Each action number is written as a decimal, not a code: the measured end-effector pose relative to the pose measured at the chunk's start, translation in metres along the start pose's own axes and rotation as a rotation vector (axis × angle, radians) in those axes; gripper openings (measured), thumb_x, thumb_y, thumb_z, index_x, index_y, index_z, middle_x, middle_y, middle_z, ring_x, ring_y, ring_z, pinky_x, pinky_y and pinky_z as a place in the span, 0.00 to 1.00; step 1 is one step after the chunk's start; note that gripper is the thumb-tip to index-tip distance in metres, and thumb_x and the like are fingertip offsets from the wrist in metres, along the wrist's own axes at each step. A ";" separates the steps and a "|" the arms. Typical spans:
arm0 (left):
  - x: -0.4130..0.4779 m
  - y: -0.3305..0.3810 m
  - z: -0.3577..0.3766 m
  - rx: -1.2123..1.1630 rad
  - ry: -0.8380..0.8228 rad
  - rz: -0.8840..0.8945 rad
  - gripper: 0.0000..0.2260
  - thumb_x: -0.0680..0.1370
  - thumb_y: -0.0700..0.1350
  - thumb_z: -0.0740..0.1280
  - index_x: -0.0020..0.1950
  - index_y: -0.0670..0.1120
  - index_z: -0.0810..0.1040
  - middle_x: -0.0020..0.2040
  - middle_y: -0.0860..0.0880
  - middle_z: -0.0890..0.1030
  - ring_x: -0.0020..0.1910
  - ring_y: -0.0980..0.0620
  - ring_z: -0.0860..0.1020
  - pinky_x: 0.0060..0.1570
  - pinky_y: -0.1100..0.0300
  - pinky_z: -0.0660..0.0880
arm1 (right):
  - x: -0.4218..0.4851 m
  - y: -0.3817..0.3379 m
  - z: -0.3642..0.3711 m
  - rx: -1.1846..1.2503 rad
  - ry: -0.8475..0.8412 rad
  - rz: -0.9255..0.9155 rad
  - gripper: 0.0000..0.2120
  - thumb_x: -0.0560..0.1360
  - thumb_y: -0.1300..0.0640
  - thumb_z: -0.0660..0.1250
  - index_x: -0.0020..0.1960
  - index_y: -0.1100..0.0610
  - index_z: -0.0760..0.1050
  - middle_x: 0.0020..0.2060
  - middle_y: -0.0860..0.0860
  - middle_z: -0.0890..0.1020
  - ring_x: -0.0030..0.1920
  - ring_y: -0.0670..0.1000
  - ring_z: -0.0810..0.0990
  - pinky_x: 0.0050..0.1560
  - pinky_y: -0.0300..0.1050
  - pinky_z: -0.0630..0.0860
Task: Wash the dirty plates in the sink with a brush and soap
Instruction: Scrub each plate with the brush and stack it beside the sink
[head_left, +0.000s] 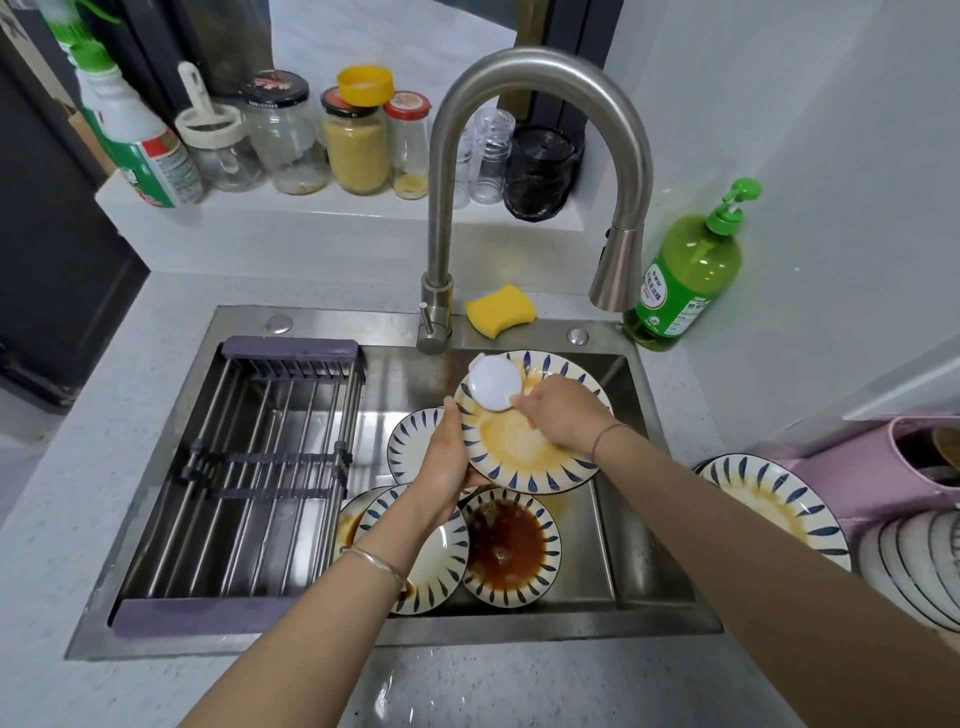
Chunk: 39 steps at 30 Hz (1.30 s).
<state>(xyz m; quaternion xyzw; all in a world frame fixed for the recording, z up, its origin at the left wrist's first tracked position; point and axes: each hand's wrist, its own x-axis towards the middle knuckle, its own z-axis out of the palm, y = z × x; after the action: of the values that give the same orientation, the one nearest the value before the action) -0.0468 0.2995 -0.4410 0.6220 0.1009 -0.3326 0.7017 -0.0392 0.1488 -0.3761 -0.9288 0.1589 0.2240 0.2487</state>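
My left hand (444, 462) grips the left rim of a blue-striped plate (524, 457) smeared with yellow sauce, tilted above the steel sink (639, 566). My right hand (563, 413) holds a round white brush (494, 383) against the plate's upper part. Below lie several more striped plates: one with dark brown sauce (511, 545), one mostly white (441, 561), one behind the left hand (410, 447). A green soap bottle (685, 270) with a pump stands on the counter at the sink's back right corner.
A metal drying rack (249, 467) fills the sink's left half. The curved faucet (618, 260) arches over the plates, with a yellow sponge (500, 310) at its base. Jars and bottles line the back ledge. More striped plates (779, 499) and a pink holder (883, 467) sit at right.
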 end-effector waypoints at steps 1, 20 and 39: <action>0.002 -0.001 -0.001 0.007 0.023 0.010 0.26 0.83 0.62 0.43 0.68 0.51 0.73 0.53 0.49 0.84 0.45 0.55 0.84 0.32 0.60 0.79 | -0.003 -0.001 0.002 0.010 -0.063 -0.015 0.17 0.80 0.47 0.57 0.43 0.59 0.75 0.37 0.54 0.77 0.38 0.52 0.75 0.43 0.44 0.75; -0.007 0.003 -0.009 0.064 0.049 0.055 0.24 0.83 0.61 0.45 0.63 0.49 0.71 0.52 0.46 0.79 0.43 0.52 0.75 0.27 0.65 0.70 | -0.035 0.003 0.001 0.201 -0.335 -0.064 0.20 0.80 0.46 0.60 0.40 0.61 0.77 0.23 0.52 0.68 0.20 0.48 0.60 0.22 0.37 0.60; -0.018 0.015 -0.003 0.090 0.144 0.176 0.20 0.85 0.55 0.46 0.61 0.46 0.72 0.47 0.51 0.78 0.43 0.55 0.78 0.35 0.67 0.74 | -0.053 0.013 -0.003 0.027 -0.368 -0.030 0.20 0.80 0.45 0.60 0.38 0.58 0.76 0.25 0.52 0.69 0.17 0.46 0.62 0.19 0.32 0.61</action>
<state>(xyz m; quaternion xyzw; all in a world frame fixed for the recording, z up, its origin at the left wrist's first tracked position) -0.0506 0.3083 -0.4199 0.6816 0.0811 -0.2282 0.6905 -0.0885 0.1460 -0.3525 -0.8710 0.0999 0.3842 0.2894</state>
